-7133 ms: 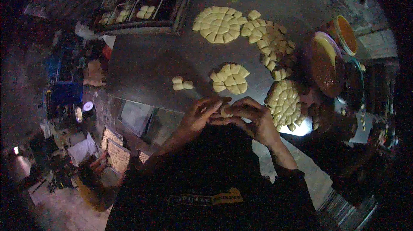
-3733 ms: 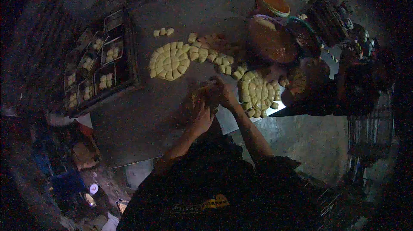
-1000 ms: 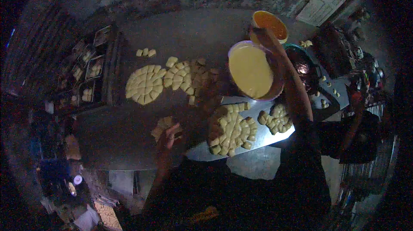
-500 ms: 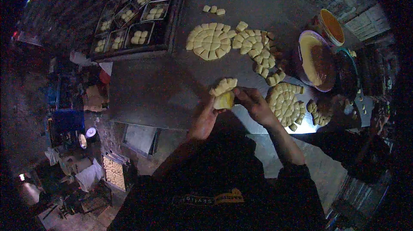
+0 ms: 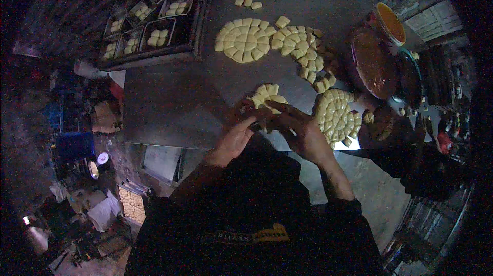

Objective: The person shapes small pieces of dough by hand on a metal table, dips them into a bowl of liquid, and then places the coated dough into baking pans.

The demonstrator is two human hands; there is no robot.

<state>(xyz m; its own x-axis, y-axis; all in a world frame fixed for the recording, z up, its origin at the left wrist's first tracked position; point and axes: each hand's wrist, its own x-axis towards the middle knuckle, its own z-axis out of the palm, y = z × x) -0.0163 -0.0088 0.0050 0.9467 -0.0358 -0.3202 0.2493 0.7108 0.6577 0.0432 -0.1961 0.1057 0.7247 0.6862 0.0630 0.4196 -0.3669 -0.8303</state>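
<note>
In front of me is a cluster of pale dough pieces (image 5: 267, 92), scored apart but still joined. My left hand (image 5: 237, 137) is curled round its near left side, the fingertips in shadow. From the right, my right hand (image 5: 308, 137) reaches over the near edge of the dough with its fingers stretched out, touching it. The underside of the cluster is hidden by both hands. Beyond lies a round of dough cut into wedges and squares (image 5: 244, 42). A second cut round (image 5: 335, 116) is close to my right hand, with loose dough pieces (image 5: 308, 57) trailing between them.
A dark tray (image 5: 154, 62) at the far left carries several small tins (image 5: 177, 5) of dough balls. On the right stand a large basin (image 5: 372, 65) and an orange-topped bucket (image 5: 391, 24). Another person's dark sleeve (image 5: 395, 165) reaches in from the right. Metal sheets (image 5: 160, 163) lean below the table edge.
The yellow face of the dough no longer shows toward me; the cluster is spread wider. My right hand has gone from pinching its edge to stretching fingers over it. The other person's hand left the basin.
</note>
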